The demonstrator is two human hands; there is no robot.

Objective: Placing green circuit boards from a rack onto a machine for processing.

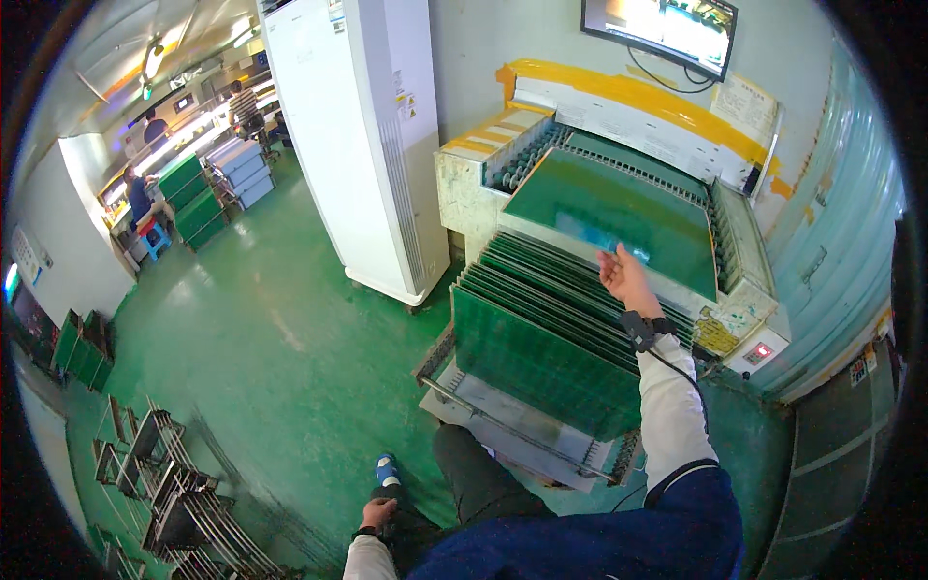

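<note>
My right hand (626, 278) is raised over the near edge of a large flat green panel (619, 215), fingers loosely bent and apart, with nothing seen in them. Whether the fingertips touch the panel, I cannot tell. The panel lies on the roller bed of a conveyor machine (469, 198). Below my right forearm, several green panels (541, 353) stand upright in a row on a rack (474, 411) with a metal rail. My left hand (378, 513) hangs low beside my thigh, its fingers curled in and no object visible in it.
A tall white cabinet unit (353, 145) stands left of the machine. Empty metal racks (174, 493) are on the green floor at lower left. A screen (660, 34) hangs on the wall; clear plastic strips (831, 242) hang at right. People work at benches far left.
</note>
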